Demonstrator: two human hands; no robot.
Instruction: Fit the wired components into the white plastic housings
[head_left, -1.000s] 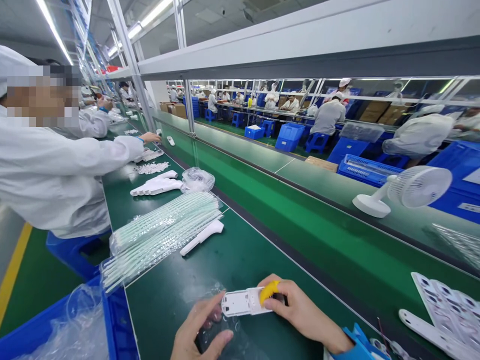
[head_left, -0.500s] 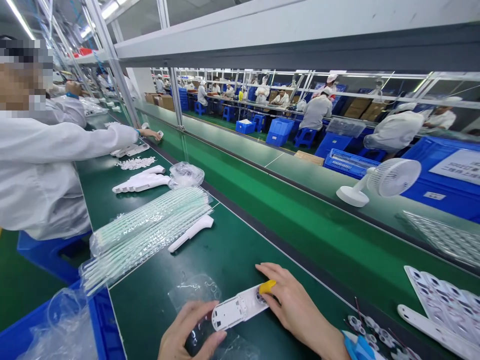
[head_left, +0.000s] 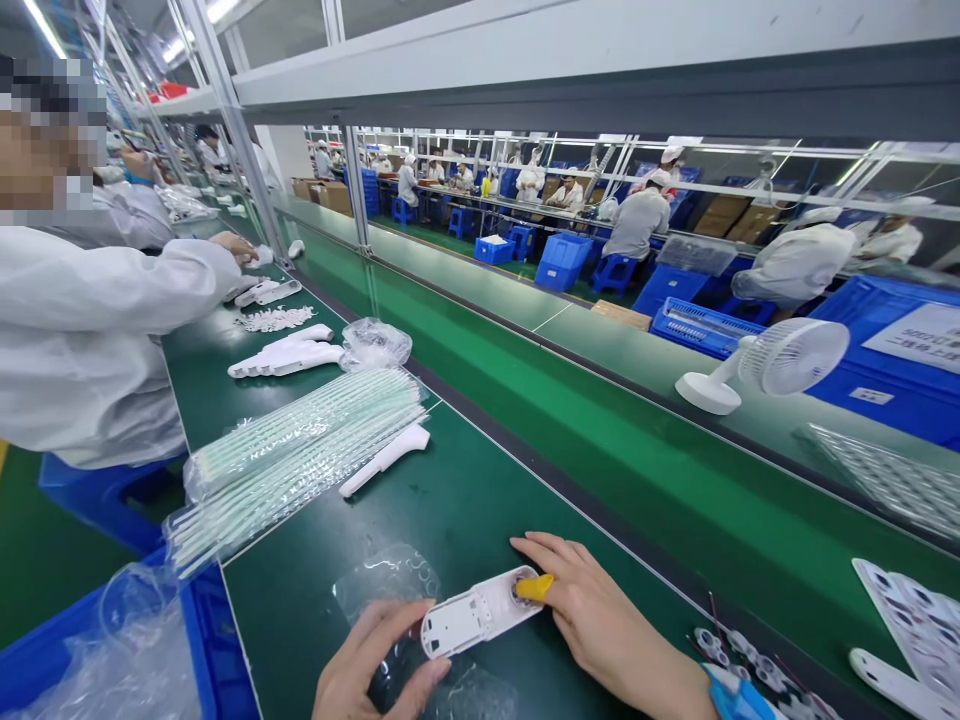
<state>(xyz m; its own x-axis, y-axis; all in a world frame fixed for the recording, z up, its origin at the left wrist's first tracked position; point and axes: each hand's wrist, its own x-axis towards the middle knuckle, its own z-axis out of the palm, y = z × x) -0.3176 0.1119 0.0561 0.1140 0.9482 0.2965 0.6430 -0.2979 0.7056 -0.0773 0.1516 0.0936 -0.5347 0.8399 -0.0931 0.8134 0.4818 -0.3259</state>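
Note:
In the lower middle of the head view, a long white plastic housing (head_left: 469, 618) with rounded ends lies tilted over the green bench, its inner side up. My left hand (head_left: 379, 660) grips its near left end between thumb and fingers. A small round part (head_left: 523, 588) sits inside the other end. My right hand (head_left: 600, 620) wears a yellow finger cot (head_left: 535, 587) on one finger, which presses on that round part; its other fingers are stretched out past the housing. Beneath the left hand lies a clear plastic bag (head_left: 390, 580).
Left of the hands are a white handle-shaped shell (head_left: 386, 460) and bagged pale green rods (head_left: 300, 430). Small round parts with wires (head_left: 739, 650) and white panels (head_left: 907, 610) lie at right. A white fan (head_left: 787, 360) stands across the green belt (head_left: 600, 460). A co-worker (head_left: 90, 320) sits at left.
My right hand has shifted slightly right, its yellow-tipped finger now lying over the round part. The co-worker's arm has drawn back from the belt. The camera view has shifted a little.

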